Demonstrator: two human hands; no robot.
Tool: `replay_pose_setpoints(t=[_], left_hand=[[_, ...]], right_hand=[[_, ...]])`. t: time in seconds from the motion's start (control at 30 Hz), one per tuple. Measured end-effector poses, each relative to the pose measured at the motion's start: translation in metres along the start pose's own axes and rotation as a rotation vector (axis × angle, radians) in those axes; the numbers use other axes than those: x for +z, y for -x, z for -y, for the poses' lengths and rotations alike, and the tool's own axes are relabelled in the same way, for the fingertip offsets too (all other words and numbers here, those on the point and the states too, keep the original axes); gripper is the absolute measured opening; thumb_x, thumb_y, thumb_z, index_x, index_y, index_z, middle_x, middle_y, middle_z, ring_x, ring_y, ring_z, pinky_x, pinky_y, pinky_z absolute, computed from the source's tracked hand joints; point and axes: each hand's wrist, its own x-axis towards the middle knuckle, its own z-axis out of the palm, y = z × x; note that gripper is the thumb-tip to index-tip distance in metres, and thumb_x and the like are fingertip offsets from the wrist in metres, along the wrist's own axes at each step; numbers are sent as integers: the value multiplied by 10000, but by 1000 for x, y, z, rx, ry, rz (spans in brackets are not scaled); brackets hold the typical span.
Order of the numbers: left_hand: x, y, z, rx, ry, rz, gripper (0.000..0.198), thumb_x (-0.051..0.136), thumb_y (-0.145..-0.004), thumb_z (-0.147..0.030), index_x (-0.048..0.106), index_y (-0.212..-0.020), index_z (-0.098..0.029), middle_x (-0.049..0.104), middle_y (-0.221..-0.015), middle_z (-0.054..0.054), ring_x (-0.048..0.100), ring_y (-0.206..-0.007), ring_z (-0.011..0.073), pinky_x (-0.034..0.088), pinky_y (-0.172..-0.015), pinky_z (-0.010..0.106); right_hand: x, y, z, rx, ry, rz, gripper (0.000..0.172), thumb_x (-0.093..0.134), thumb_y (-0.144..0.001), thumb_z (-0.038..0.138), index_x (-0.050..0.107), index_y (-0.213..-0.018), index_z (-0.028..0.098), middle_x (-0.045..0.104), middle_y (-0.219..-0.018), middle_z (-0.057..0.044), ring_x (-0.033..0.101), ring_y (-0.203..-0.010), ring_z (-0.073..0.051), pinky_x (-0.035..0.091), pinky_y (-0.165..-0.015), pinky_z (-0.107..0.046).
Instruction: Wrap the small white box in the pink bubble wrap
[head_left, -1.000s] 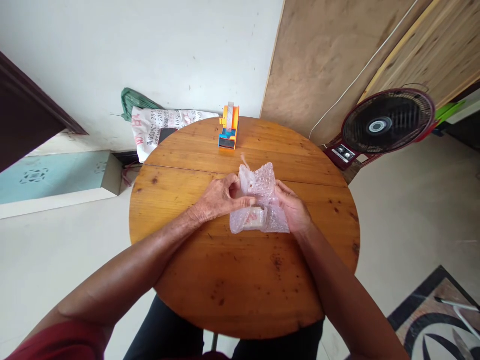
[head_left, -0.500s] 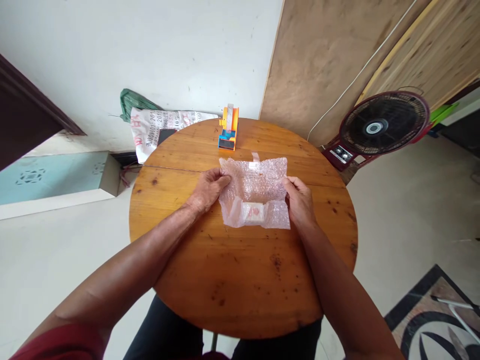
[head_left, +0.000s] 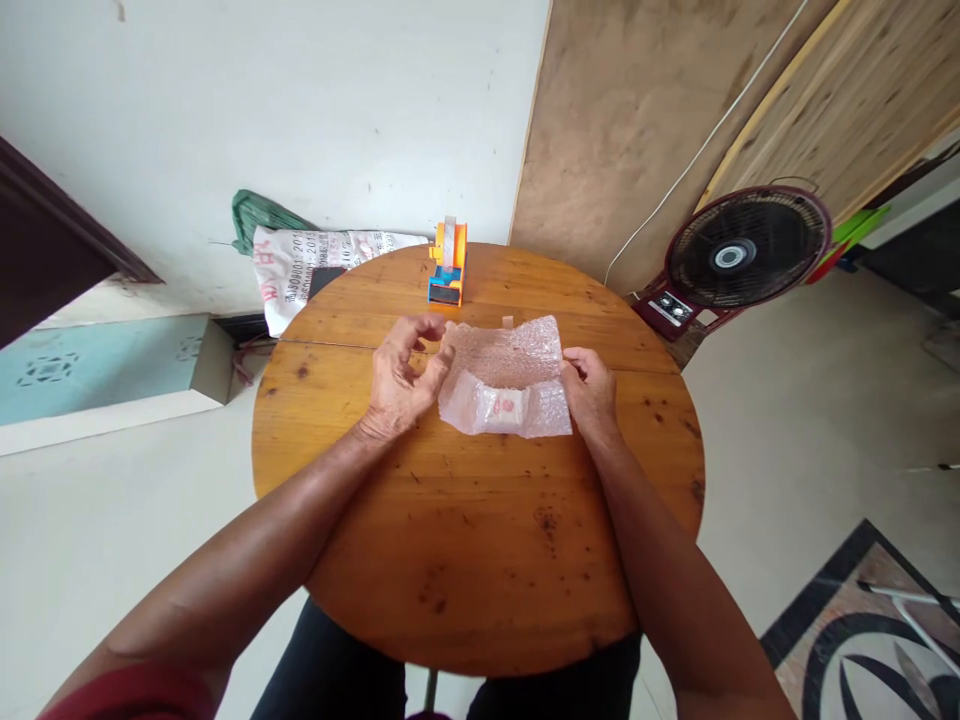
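A sheet of bubble wrap [head_left: 499, 352] lies in front of me on the round wooden table. Its near part is folded up over a small white box [head_left: 506, 408] with a red mark, which shows through the clear plastic. At the wrap's left edge, my left hand [head_left: 405, 378] has its thumb and fingers apart, the tips beside or touching the edge. On the opposite side my right hand [head_left: 592, 392] pinches the wrap's right edge between thumb and fingers.
An orange and blue tape dispenser [head_left: 448, 265] stands at the far side of the wooden table [head_left: 480, 560]. Beyond the table's right edge is a dark red fan [head_left: 731, 258]. A printed white sack [head_left: 289, 270] and a green bag [head_left: 262, 218] lie by the wall.
My left hand has opened its grip and shifted slightly left. The near fold of wrap and the box sit a little farther from me, and the back part has curled up.
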Motion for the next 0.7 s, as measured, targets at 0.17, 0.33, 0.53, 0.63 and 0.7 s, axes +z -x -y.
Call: replay_pose_setpoints(t=[0.17, 0.33, 0.53, 0.63, 0.7], left_hand=[[-8, 6, -15, 114, -130, 297, 277, 612, -827, -366, 647, -1010, -161, 703, -1006, 86, 658, -960, 238, 496, -896, 399], [-5, 8, -13, -32, -62, 473, 376, 616, -776, -255, 626, -1138, -154, 718, -924, 59, 673, -856, 217, 501, -849, 375], [-29, -4, -27, -280, 495, 834, 389, 634, -830, -308, 610, -1187, -154, 740, -892, 78, 694, -836, 198, 522, -740, 299], [-39, -8, -35, -390, 617, 1179, 405, 687, -818, -381, 652, -1162, -171, 748, -917, 110, 717, -882, 243, 546, -760, 332], [-39, -7, -39, -459, 623, 1299, 390, 721, -801, -400, 676, -1123, -186, 741, -954, 120, 724, -886, 249, 559, -773, 346]], right_hand=[[-1, -1, -4, 10, 84, -16, 313, 563, -770, 354, 660, -1008, 174, 744, -887, -94, 688, -799, -248, 525, -777, -385], [-5, -3, -8, 36, 111, -29, 327, 573, -759, 373, 667, -1008, 184, 755, -904, -97, 700, -813, -255, 533, -779, -387], [-6, -4, -9, 32, 181, -17, 344, 568, -761, 369, 675, -1029, 182, 763, -910, -102, 709, -833, -271, 535, -804, -408], [-6, -3, -7, 19, 223, 7, 325, 559, -772, 349, 679, -1028, 188, 765, -916, -96, 709, -847, -262, 532, -816, -401], [-7, -2, -5, 16, 257, 24, 306, 554, -779, 333, 685, -1018, 194, 765, -917, -92, 708, -855, -260, 528, -821, -400]])
